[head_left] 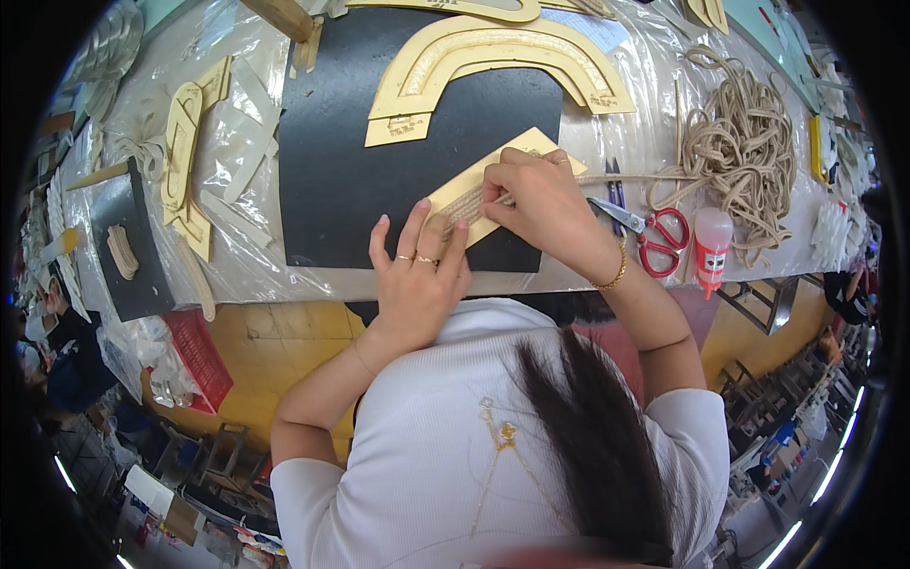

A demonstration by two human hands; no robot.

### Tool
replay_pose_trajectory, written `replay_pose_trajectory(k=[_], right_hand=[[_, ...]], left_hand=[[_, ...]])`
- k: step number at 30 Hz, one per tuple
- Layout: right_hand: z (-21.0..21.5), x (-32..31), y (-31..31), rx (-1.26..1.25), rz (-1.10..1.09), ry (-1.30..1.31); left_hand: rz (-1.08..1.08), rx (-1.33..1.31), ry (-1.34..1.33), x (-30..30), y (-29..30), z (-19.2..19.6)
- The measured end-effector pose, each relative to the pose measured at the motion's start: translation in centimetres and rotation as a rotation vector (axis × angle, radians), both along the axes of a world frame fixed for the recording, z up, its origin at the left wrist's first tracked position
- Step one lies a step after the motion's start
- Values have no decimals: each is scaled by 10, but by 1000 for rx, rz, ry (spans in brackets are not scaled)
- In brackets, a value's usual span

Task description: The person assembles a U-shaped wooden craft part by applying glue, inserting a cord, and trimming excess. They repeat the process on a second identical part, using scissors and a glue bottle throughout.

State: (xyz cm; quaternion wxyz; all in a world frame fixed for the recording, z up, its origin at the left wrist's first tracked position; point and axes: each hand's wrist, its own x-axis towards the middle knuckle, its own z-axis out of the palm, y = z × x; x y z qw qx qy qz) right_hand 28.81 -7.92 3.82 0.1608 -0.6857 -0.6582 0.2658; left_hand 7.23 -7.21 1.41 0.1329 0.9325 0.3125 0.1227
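Observation:
A pale yellow flat board [531,143] lies tilted on the black mat, its middle covered by rows of beige cord [464,207] side by side. My left hand [422,275] lies on its lower end, fingers stretched out and apart, fingertips on the cord and the board's edge. My right hand [542,201] pinches the cord against the board; its fingertips partly hide the cord. From there the cord's tail runs right to a big tangled heap of beige cord [739,142].
The black mat [327,180] also carries a curved yellow template [493,47]. Right of my right hand lie red-handled scissors [664,237], two slim pen-like tools [618,194] and a red-and-clear squeeze bottle [712,248]. More yellow templates [180,142] lie left, near a small dark board [133,256].

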Motion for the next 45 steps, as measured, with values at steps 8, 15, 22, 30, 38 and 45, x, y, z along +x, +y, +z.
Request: replay_pose_trajectory(k=[8,15,22,30,38,45], right_hand=[[-4,-24,-8,151,-93,65],[-5,15,-15,28,-200,299],[-7,9,-14,54,-205,148],[-4,7,-8,0,-221,70],[4,39,-21,-27,-298,222],[-3,42,-19,-12,-297,220]], left_hand=[[-67,-135,-85,-1,-4,-18],[-60,-82,-16,-1,-5,-19],[-3,68,38,13,-6,-21],[31,-26,2,36,-12,-14],[-34,-103,-38,42,-10,-22],[-13,-10,-13,46,-10,-23]])
